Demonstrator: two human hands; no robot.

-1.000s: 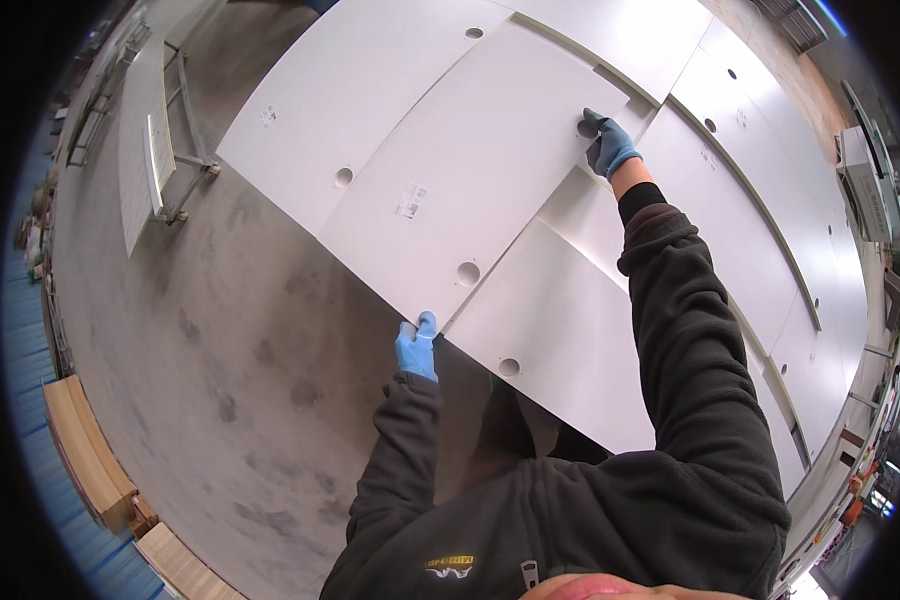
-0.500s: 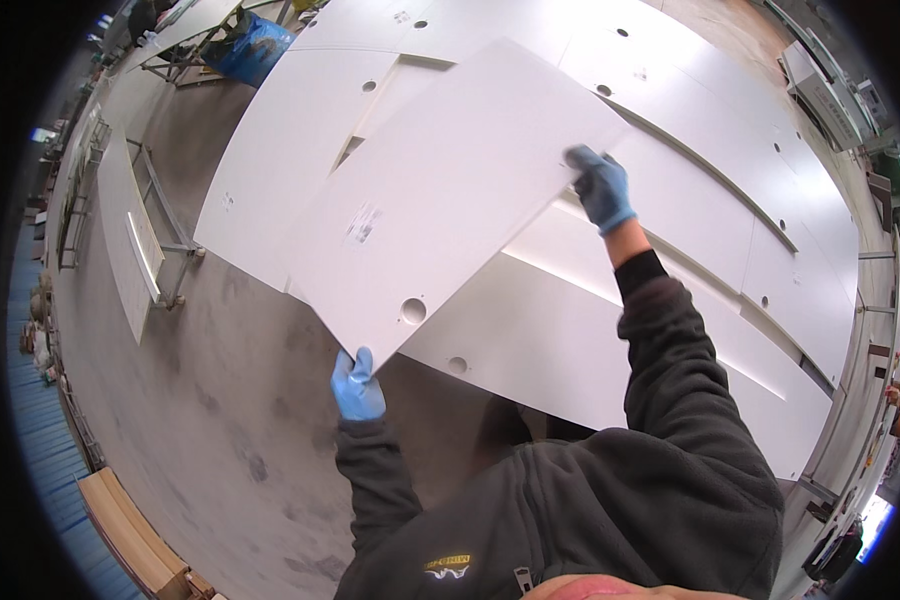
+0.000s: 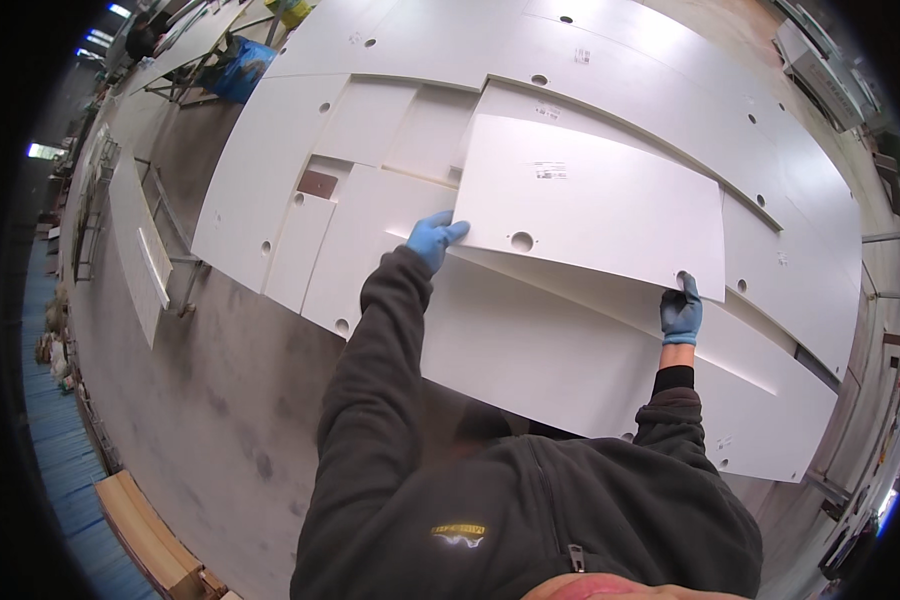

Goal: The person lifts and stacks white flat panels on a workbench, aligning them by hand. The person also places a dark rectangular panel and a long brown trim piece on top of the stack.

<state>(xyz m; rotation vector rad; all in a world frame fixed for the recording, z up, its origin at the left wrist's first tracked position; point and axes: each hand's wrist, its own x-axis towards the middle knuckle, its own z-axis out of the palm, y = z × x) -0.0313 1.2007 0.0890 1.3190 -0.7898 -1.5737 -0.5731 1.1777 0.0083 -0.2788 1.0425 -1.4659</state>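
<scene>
A white rectangular panel (image 3: 610, 215) with a round hole near its front edge and a small printed label is held over other white panels. My left hand (image 3: 435, 238), in a blue glove, grips its left front corner. At the right end of the front edge, my gloved right hand (image 3: 681, 312) pinches the board, with the thumb or a finger on top. Beneath it, more white panels (image 3: 510, 325) lie side by side and partly stacked; the held board hides part of them.
A brown patch (image 3: 317, 184) shows in a gap between panels at left. A blue bag (image 3: 238, 68) hangs at the far left. Nearby stands a metal-framed rack with a pale board (image 3: 135, 240). Wooden boards (image 3: 150, 535) lie at lower left, and a pale box (image 3: 815, 75) is at far right.
The held panel has turned from steeply slanted to nearly crosswise and moved right. My left hand has gone up and right with its corner; my right hand has come down and right.
</scene>
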